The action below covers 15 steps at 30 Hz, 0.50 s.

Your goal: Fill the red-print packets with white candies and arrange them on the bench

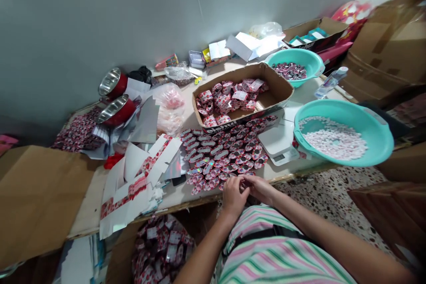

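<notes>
At the table's front edge, my left hand (234, 195) and my right hand (258, 189) meet with their fingertips together. The fingers of both are curled closed, and whatever lies between them is too small and hidden to make out. Just beyond them, rows of small oval pink-and-dark pieces (229, 155) stand packed side by side on the tabletop. Behind these rows is an open cardboard box (279, 84) holding many strawberry-print packets (229, 96).
A white digital scale (278, 141) sits right of the rows. Beside it, a turquoise basin (379, 137) holds small white pieces; another turquoise basin (313, 60) stands behind. Left are printed card sheets (133, 186) and red bowls (116, 111). Below the table is a box of packets (163, 248).
</notes>
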Each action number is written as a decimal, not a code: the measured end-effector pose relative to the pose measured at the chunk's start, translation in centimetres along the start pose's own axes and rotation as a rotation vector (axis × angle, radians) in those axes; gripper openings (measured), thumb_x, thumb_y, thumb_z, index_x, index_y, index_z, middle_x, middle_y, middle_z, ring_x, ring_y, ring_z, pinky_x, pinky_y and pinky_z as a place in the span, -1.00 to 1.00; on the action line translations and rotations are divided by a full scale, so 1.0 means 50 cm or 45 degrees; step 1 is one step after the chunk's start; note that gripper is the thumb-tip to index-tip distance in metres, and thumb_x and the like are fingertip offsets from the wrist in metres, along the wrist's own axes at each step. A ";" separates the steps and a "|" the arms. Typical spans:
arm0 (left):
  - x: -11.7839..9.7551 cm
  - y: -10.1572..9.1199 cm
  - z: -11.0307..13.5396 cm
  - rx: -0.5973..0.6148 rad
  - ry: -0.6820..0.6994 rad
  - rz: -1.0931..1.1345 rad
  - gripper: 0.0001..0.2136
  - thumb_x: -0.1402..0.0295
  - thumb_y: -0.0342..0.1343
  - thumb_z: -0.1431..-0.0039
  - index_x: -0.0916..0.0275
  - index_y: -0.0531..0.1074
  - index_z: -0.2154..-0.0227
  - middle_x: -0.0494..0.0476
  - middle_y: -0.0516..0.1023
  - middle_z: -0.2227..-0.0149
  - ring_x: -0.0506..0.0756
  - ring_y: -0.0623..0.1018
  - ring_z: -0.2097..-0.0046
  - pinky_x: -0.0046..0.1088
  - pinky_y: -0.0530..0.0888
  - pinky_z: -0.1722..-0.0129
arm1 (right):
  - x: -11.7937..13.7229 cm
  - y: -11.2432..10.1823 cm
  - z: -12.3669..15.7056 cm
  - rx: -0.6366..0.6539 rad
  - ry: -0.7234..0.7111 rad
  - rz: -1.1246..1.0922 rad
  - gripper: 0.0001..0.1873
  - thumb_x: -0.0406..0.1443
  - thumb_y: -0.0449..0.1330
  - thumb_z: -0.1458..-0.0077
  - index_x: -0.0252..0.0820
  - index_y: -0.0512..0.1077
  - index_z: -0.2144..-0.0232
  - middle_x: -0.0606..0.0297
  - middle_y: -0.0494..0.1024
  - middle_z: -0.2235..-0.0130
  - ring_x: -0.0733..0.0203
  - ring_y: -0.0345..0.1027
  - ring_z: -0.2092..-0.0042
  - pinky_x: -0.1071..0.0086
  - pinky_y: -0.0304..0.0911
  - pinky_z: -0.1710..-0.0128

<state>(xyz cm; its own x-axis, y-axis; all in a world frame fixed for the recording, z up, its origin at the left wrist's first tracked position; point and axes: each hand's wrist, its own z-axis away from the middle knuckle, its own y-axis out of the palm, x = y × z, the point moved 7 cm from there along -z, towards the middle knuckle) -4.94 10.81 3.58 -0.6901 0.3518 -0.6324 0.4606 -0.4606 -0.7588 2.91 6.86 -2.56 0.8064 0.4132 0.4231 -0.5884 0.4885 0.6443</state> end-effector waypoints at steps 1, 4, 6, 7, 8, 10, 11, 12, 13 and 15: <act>0.003 0.004 -0.001 0.005 -0.008 -0.007 -0.77 0.43 0.16 -0.04 0.15 0.40 0.19 0.09 0.47 0.22 0.16 0.41 0.14 -0.28 0.35 0.13 | -0.001 0.000 0.001 -0.010 -0.010 0.006 -0.91 -0.31 0.24 0.03 -0.23 0.50 0.46 0.28 0.53 0.40 0.30 0.35 0.36 0.50 0.28 0.32; 0.010 0.010 -0.001 0.026 -0.029 0.016 -0.78 0.50 0.13 -0.01 0.17 0.41 0.23 0.09 0.47 0.23 0.15 0.41 0.15 -0.29 0.35 0.13 | -0.004 0.000 0.003 -0.026 -0.001 0.008 -0.90 -0.31 0.21 -0.01 -0.22 0.51 0.43 0.25 0.55 0.36 0.27 0.38 0.31 0.48 0.29 0.27; 0.013 0.009 0.002 0.035 -0.040 0.056 -0.83 0.50 0.13 -0.03 0.18 0.42 0.28 0.09 0.48 0.24 0.13 0.42 0.16 -0.31 0.36 0.13 | -0.005 -0.003 0.003 -0.055 0.025 0.000 -0.90 -0.32 0.20 -0.04 -0.23 0.51 0.40 0.24 0.55 0.35 0.27 0.39 0.30 0.49 0.31 0.29; 0.013 0.007 0.005 0.031 -0.034 0.081 -0.86 0.49 0.13 -0.04 0.19 0.43 0.30 0.08 0.48 0.25 0.13 0.42 0.16 -0.31 0.36 0.13 | -0.006 -0.003 0.003 -0.064 0.042 -0.007 -0.89 -0.31 0.20 -0.06 -0.24 0.50 0.39 0.23 0.55 0.36 0.27 0.40 0.30 0.50 0.31 0.30; 0.012 0.004 0.008 0.019 -0.020 0.110 -0.89 0.47 0.13 -0.07 0.19 0.43 0.31 0.08 0.48 0.26 0.12 0.43 0.16 -0.32 0.36 0.13 | -0.006 -0.003 0.003 -0.071 0.061 -0.015 -0.88 -0.29 0.20 -0.08 -0.25 0.50 0.39 0.22 0.54 0.37 0.28 0.40 0.31 0.51 0.31 0.32; 0.011 -0.004 0.016 -0.024 0.031 0.170 -0.96 0.41 0.10 -0.13 0.19 0.43 0.34 0.06 0.49 0.26 0.10 0.43 0.15 -0.34 0.36 0.12 | -0.007 -0.006 0.003 -0.100 0.106 -0.029 -0.80 -0.24 0.17 -0.14 -0.28 0.47 0.38 0.21 0.53 0.40 0.31 0.40 0.35 0.53 0.31 0.37; 0.013 -0.009 0.020 -0.055 0.057 0.192 -0.95 0.38 0.09 -0.17 0.19 0.44 0.35 0.06 0.49 0.26 0.09 0.44 0.14 -0.35 0.36 0.11 | -0.007 -0.009 0.003 -0.125 0.129 -0.032 -0.75 -0.21 0.13 -0.17 -0.29 0.46 0.39 0.21 0.52 0.42 0.32 0.40 0.38 0.54 0.32 0.39; 0.019 -0.013 0.023 -0.091 0.077 0.204 -0.92 0.36 0.07 -0.20 0.19 0.44 0.36 0.06 0.49 0.26 0.08 0.44 0.14 -0.35 0.35 0.10 | -0.008 -0.014 0.003 -0.156 0.152 -0.031 -0.70 -0.18 0.08 -0.21 -0.30 0.44 0.40 0.20 0.51 0.45 0.32 0.40 0.40 0.54 0.32 0.40; 0.029 -0.018 0.024 -0.133 0.087 0.206 -0.90 0.34 0.05 -0.21 0.18 0.45 0.36 0.07 0.49 0.26 0.08 0.44 0.13 -0.35 0.35 0.09 | -0.009 -0.020 0.002 -0.189 0.174 -0.024 -0.65 -0.16 0.03 -0.24 -0.30 0.43 0.41 0.20 0.50 0.46 0.33 0.40 0.42 0.53 0.33 0.41; 0.061 -0.024 0.022 -0.215 0.078 0.179 -0.87 0.31 0.04 -0.23 0.18 0.46 0.36 0.08 0.49 0.25 0.08 0.44 0.12 -0.34 0.35 0.08 | -0.006 -0.036 -0.001 -0.250 0.163 0.011 -0.60 -0.15 -0.05 -0.27 -0.29 0.40 0.44 0.19 0.48 0.50 0.33 0.38 0.47 0.52 0.32 0.46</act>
<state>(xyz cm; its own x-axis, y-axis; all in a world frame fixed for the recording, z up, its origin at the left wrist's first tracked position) -8.21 11.54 2.75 -0.5796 0.3448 -0.7384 0.6406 -0.3672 -0.6743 3.73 5.88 -3.86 0.7945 0.5058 0.3360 -0.6056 0.6196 0.4993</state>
